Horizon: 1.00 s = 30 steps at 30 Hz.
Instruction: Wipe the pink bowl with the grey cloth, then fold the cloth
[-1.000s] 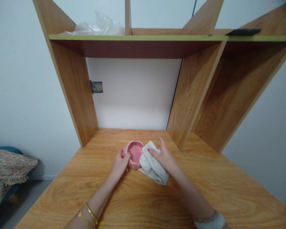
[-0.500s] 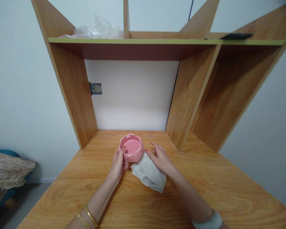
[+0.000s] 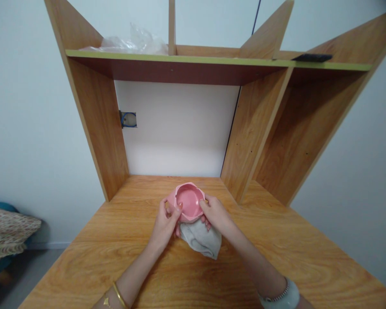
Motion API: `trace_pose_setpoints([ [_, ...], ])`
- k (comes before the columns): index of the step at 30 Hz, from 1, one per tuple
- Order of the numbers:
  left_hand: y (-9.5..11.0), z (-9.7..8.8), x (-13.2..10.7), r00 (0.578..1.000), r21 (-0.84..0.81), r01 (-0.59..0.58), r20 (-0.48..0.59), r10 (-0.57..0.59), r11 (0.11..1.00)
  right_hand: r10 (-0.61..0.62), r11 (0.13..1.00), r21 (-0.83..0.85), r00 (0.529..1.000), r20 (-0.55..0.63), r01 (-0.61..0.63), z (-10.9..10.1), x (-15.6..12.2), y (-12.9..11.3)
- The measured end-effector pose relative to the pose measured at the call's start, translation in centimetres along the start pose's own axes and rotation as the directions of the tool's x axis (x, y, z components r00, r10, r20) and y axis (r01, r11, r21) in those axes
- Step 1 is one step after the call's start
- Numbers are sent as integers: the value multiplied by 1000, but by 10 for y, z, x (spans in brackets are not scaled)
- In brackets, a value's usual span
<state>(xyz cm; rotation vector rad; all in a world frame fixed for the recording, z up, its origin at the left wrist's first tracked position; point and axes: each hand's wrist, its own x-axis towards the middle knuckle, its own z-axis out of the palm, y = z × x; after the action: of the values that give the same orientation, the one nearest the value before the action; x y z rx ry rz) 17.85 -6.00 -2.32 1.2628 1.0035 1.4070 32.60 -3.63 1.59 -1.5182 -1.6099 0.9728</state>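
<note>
A pink ashtray (image 3: 189, 202) is held just above the wooden desk (image 3: 276, 257), its hollow tilted toward me. My left hand (image 3: 166, 221) grips its left rim with thumb and fingers. My right hand (image 3: 215, 213) holds its right rim with the thumb on top. A crumpled white cloth (image 3: 201, 238) hangs beneath the ashtray, pressed under my right hand's fingers and resting on the desk.
The desk has a wooden hutch: side panels (image 3: 99, 124), a divider (image 3: 254, 128) and an upper shelf (image 3: 180, 58). On the shelf lie a clear plastic bag (image 3: 131, 40) and a flat black object (image 3: 312, 57). A patterned blanket (image 3: 6, 231) lies at far left.
The ashtray was lifted off the desk by my left hand, then turned toward me. My right hand moved from the cloth's top to the ashtray's right rim, the cloth now under it.
</note>
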Motion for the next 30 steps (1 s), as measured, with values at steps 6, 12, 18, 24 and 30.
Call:
trace_pose_setpoints([
  [6, 0, -11, 7, 987, 130, -41, -147, 60, 991, 91, 996, 21, 988, -125, -89, -49, 24, 23],
  [12, -1, -17, 13, 991, 62, 50, -123, -42, 997, 146, 989, 20, 954, -261, -146, -84, 34, 61],
  [18, -3, -17, 13, 990, 33, 107, -91, -103, 994, 232, 971, 11, 937, -262, -237, -89, 41, 77],
  [24, -4, -16, 12, 990, 31, 108, -92, -105, 994, 307, 949, -10, 929, -209, -315, -90, 49, 79],
  [30, -4, -16, 11, 990, 28, 105, -93, -102, 994, 332, 937, -45, 922, -200, -347, -90, 49, 80],
])
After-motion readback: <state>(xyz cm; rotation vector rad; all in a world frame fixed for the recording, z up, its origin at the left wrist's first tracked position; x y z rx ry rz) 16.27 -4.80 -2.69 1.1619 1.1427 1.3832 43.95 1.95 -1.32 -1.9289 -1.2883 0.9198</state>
